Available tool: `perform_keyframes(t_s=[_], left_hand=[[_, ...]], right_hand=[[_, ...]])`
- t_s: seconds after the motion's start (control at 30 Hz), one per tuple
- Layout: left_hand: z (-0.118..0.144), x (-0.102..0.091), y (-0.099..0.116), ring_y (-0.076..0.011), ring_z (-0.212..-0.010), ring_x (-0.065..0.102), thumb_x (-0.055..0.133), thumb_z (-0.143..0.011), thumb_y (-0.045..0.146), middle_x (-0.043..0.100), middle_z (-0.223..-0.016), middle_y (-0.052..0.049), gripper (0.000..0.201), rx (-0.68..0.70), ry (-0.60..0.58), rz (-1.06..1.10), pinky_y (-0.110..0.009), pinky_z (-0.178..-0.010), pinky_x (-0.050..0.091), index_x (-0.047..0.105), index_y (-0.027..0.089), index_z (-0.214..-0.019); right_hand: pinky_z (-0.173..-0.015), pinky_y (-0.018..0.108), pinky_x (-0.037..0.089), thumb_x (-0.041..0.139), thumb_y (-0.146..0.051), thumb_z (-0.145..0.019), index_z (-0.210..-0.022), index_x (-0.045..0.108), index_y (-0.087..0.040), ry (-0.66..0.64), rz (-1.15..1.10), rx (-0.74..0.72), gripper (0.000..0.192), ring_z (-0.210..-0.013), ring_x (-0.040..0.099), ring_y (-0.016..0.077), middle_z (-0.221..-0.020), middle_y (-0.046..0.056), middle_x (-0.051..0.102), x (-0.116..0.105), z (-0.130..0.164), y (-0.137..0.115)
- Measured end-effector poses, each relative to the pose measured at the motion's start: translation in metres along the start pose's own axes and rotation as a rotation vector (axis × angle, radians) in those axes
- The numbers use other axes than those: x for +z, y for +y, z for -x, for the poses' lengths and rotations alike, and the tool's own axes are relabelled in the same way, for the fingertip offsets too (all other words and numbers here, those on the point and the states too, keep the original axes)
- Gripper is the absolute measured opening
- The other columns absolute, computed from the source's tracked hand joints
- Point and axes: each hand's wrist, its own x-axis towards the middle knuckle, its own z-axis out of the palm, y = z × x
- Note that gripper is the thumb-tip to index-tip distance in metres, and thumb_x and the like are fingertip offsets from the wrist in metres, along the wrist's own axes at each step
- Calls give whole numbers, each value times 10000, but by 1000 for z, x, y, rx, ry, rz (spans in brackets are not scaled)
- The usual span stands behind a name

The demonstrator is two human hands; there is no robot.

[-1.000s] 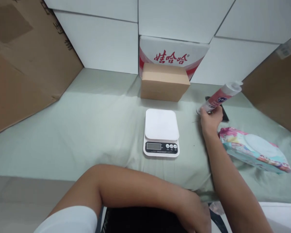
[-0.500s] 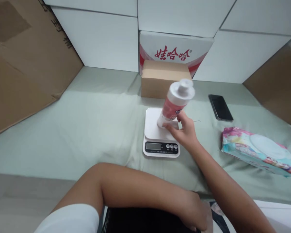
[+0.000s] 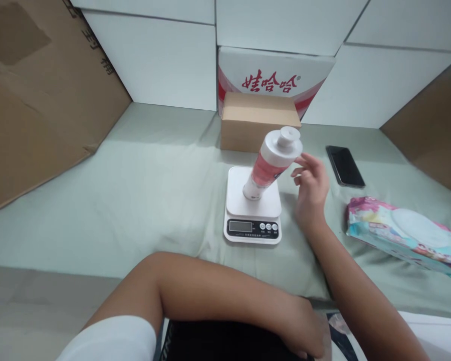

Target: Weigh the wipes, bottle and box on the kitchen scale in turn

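- Fingers of the right hand (image 3: 311,188) are spread loose and nothing is grasped; the hand is raised just beside the bottle (image 3: 271,163), and contact with it cannot be confirmed.
- The right forearm is stretched forward from the lower right corner.
- The bottle is placed upright on the platform of the kitchen scale (image 3: 252,205), cap at the top.
- The left hand (image 3: 304,333) is laid low near the body, forearm bent across; whether it is clenched cannot be told, since its fingers are cut off by the lower edge.
- The scale display is too small to be read.
- A phone (image 3: 345,166) and a wipes pack (image 3: 402,234) are seen on the right.
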Motion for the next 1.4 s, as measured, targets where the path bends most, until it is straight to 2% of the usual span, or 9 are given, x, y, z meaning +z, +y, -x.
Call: perform_keyframes(t_s=[0.07, 0.13, 0.2, 0.3, 0.4, 0.63, 1.0, 1.2, 1.4], left_hand=[[-3, 5, -2, -151, -367, 394, 720, -787, 416, 622, -649, -90, 192, 11, 7, 162, -250, -405, 86, 788, 441, -610], [-6, 8, -3, -135, -364, 365, 807, -723, 411, 595, -587, -56, 188, -17, 81, 261, -265, -385, 127, 757, 361, -549], [-7, 8, -2, -128, -365, 352, 870, -683, 392, 542, -522, -18, 208, -43, 129, 275, -286, -381, 194, 741, 319, -536], [-6, 2, -1, -117, -376, 357, 882, -726, 382, 536, -516, 22, 171, -60, 18, 273, -307, -404, 273, 777, 288, -629], [-4, -5, -1, -117, -388, 375, 864, -775, 371, 591, -555, 27, 164, -65, -76, 306, -318, -413, 300, 791, 255, -686], [-6, -9, -7, -162, -448, 493, 858, -729, 283, 647, -579, -25, 290, -67, -7, 418, -322, -428, 323, 670, 245, -511], [12, -48, -13, -141, -402, 409, 816, -818, 264, 699, -652, -22, 318, -61, -152, 457, -347, -412, 317, 657, 216, -548], [7, -32, -7, -149, -409, 428, 816, -808, 275, 665, -614, -19, 228, -78, -109, 429, -344, -430, 318, 732, 230, -601], [-3, -7, -4, -158, -387, 381, 834, -761, 322, 566, -497, -15, 266, -50, 34, 360, -346, -435, 309, 713, 250, -535]], right_hand=[[-584, 273, 428, 621, -396, -873, -986, 660, -250, 181, -95, 133, 189, -683, 569, 133, -970, 40, 732, -7, -10, 11], [-500, 228, 323, 646, -310, -806, -874, 604, -230, 259, -155, 274, 113, -555, 467, 91, -758, -16, 636, -10, -16, 20], [-449, 212, 249, 681, -295, -773, -862, 549, -240, 275, -175, 341, 169, -478, 381, 75, -627, -82, 505, -10, -18, 25], [-412, 214, 214, 718, -365, -807, -879, 489, -266, 239, -133, 304, 259, -433, 323, 81, -546, -128, 413, -7, -17, 28], [-405, 226, 199, 728, -423, -835, -876, 485, -268, 187, -91, 273, 291, -431, 306, 81, -535, -130, 404, -6, -16, 32], [-454, 245, 197, 730, -442, -861, -886, 521, -259, 153, -25, 245, 279, -488, 308, 94, -577, -110, 397, -10, -18, 43], [-480, 273, 221, 737, -509, -885, -892, 532, -259, 152, 28, 203, 323, -508, 325, 105, -605, -99, 384, -10, -19, 52], [-503, 278, 262, 726, -557, -908, -877, 548, -254, 136, 42, 175, 352, -519, 341, 107, -609, -91, 414, -10, -18, 50], [-595, 303, 379, 644, -632, -973, -823, 606, -239, 14, 129, -38, 423, -603, 442, 128, -661, -47, 494, 2, -9, 24]])
